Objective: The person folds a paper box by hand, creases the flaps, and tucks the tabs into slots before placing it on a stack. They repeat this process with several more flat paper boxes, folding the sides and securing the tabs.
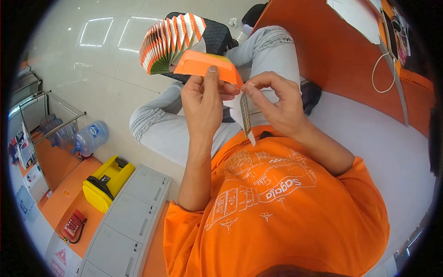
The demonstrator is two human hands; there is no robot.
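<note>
My left hand (203, 99) is closed on a folded orange paper piece (203, 63), its thumb lying on top and its fingers underneath. At the right corner of that piece, the thumb and forefinger of my right hand (279, 101) are pinched together; what lies between the fingertips is too small to make out. Below the fingertips hangs a white strip with a patterned brown edge (245, 113), over my lap. Just beyond my left hand stands a pleated paper fan (173, 41) in orange, white and green, its folds spread apart.
A black textured object (217, 37) is behind the fan. An orange panel (318, 41) rises at the right. On the left are grey lockers (127, 210), a yellow bin (108, 182), a red box-shaped object (74, 225) and large water bottles (92, 137).
</note>
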